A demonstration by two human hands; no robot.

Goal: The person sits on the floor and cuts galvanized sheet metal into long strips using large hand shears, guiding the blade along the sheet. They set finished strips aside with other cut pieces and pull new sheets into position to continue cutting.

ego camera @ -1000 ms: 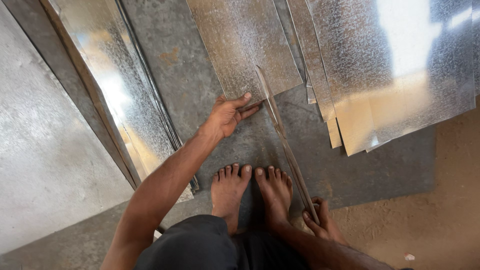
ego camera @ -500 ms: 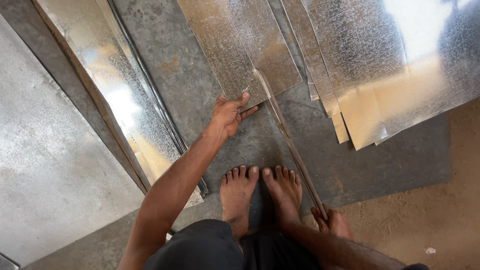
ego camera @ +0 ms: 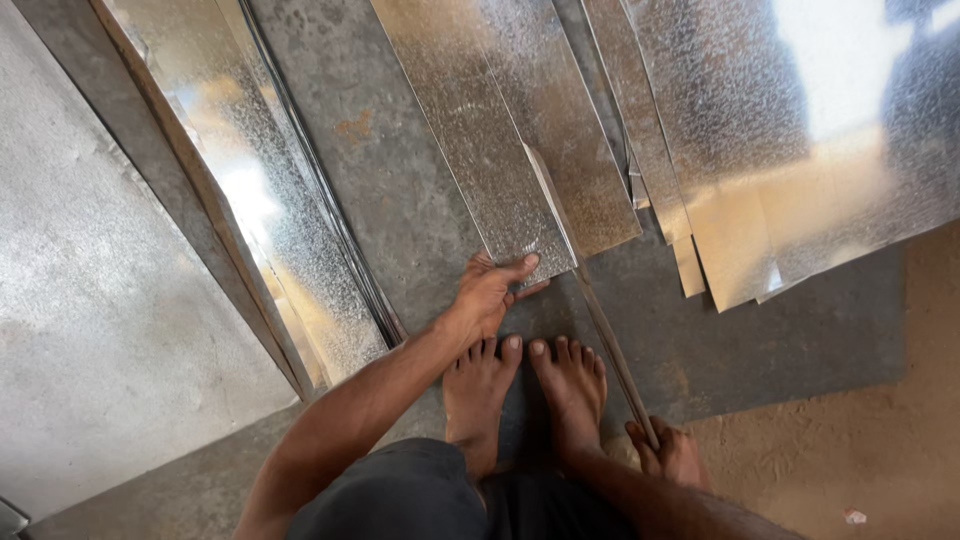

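I squat over a dark metal plate [ego camera: 760,350] on the ground, my bare feet [ego camera: 520,395] on it. My left hand [ego camera: 490,295] grips the near end of a narrow galvanised sheet strip [ego camera: 470,150], thumb on top of its edge. Beside it lies a second strip [ego camera: 570,150], partly overlapping. My right hand [ego camera: 670,452] holds the near end of a long thin metal strip [ego camera: 590,300] that runs up along the sheet's right edge.
A large shiny galvanised sheet [ego camera: 800,130] lies to the right, with narrower offcuts [ego camera: 650,160] under its left edge. A long bright sheet [ego camera: 250,190] with folded edges lies to the left, next to a pale concrete floor [ego camera: 90,330]. Sandy ground [ego camera: 880,440] is at lower right.
The view has shifted slightly; my left hand has slid along the sheet strip's near end and my right hand has moved a little lower on the thin strip.
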